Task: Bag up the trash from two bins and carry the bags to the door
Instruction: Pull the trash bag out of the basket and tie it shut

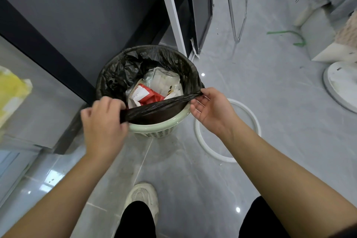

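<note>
A pale green plastic bin stands on the floor against a dark grey cabinet. A black trash bag lines it and holds white and red paper trash. The bag's near edge is lifted off the rim and stretched into a taut band between my hands. My left hand grips the band's left end at the bin's near-left rim. My right hand pinches the right end with its fingertips at the bin's right side. The far edge of the bag still wraps the rim.
A white ring lies on the grey tiled floor right of the bin. A white round base and white boxes sit at the far right. A white frame and dark panel stand behind the bin. A yellow item rests at left.
</note>
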`<state>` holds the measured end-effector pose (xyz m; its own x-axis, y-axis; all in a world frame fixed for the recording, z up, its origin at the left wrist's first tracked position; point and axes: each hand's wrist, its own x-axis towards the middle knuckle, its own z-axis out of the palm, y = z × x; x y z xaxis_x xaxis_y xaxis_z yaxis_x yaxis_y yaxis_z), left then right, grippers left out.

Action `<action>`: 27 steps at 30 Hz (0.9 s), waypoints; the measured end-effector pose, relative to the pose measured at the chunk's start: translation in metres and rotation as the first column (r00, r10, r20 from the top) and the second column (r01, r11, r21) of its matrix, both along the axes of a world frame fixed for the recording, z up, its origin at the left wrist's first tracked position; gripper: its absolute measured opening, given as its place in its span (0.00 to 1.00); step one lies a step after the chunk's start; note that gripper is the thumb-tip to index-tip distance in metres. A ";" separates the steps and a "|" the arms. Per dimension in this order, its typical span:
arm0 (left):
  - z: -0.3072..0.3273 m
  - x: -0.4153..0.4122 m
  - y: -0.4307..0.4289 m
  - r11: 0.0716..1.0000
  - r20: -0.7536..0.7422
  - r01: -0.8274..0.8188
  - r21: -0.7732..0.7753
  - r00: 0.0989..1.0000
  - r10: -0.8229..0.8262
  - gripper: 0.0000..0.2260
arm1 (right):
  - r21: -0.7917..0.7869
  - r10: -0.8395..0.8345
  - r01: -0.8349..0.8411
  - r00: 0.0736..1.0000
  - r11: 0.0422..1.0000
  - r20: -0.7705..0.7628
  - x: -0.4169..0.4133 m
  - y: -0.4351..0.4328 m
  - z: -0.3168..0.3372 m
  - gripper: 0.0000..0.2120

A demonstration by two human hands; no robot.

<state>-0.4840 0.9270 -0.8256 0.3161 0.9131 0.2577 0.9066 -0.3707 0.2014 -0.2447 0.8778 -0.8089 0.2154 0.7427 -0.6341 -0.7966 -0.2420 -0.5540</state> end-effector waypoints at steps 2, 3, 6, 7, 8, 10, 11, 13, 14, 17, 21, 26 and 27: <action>0.000 -0.014 0.008 0.999 0.024 -0.048 0.015 0.999 0.047 0.10 | 0.003 -0.011 0.011 0.999 1.000 0.031 0.002 0.001 -0.002 0.05; -0.001 -0.019 0.013 0.997 0.039 -0.073 0.029 0.997 0.072 0.09 | 0.010 -0.012 0.012 0.999 1.000 0.047 0.003 0.002 -0.003 0.06; -0.002 -0.029 0.029 0.986 0.096 -0.165 0.036 0.982 0.161 0.07 | 0.022 -0.012 0.010 0.997 1.000 0.075 0.005 0.004 -0.002 0.07; -0.002 -0.030 0.035 0.981 0.137 -0.192 0.017 0.973 0.188 0.06 | 0.025 -0.025 0.023 0.998 0.999 0.063 0.006 0.005 -0.001 0.07; 0.001 -0.029 0.041 0.978 0.198 -0.207 -0.004 0.959 0.204 0.06 | 0.026 -0.044 0.043 0.998 0.999 0.038 0.007 0.007 -0.001 0.08; 0.008 -0.024 0.053 0.986 0.344 -0.165 -0.035 0.924 0.167 0.06 | 0.022 -0.080 0.081 0.996 0.997 -0.025 0.010 0.011 0.000 0.11; 0.013 -0.020 0.057 0.995 0.392 -0.100 -0.018 0.915 0.099 0.05 | 0.015 -0.084 0.085 0.996 0.996 -0.038 0.012 0.014 0.000 0.14; 0.021 -0.016 0.060 0.998 0.434 0.037 0.058 0.899 -0.058 0.04 | -0.016 -0.050 0.050 0.999 0.999 0.001 0.017 0.021 0.001 0.16; 0.022 -0.016 0.061 0.994 0.455 0.071 0.082 0.885 -0.101 0.04 | -0.054 -0.017 0.020 0.999 0.998 0.046 0.020 0.024 0.002 0.15; 0.013 -0.023 0.068 0.997 0.561 -0.060 -0.052 0.824 0.079 0.11 | -0.258 0.156 -0.082 0.947 0.963 0.281 0.029 0.035 0.002 0.07; 0.006 -0.022 0.098 0.621 0.446 -0.186 -0.761 0.545 0.710 0.31 | -0.448 0.415 -0.174 0.744 0.877 0.524 0.036 0.059 0.002 0.17; 0.001 -0.021 0.126 0.477 0.334 -0.155 -0.865 0.532 0.778 0.20 | -0.434 0.399 -0.161 0.741 0.886 0.540 0.043 0.075 -0.004 0.12; -0.002 -0.022 0.128 0.542 0.363 -0.217 -0.812 0.539 0.760 0.15 | -0.393 0.362 -0.143 0.739 0.908 0.568 0.046 0.077 -0.005 0.07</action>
<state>-0.5060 1.0551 -0.8280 -0.2380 0.8275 -0.5086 0.4050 0.5605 0.7224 -0.1990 0.9543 -0.8142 0.4707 0.6199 -0.6278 -0.1888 -0.6243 -0.7580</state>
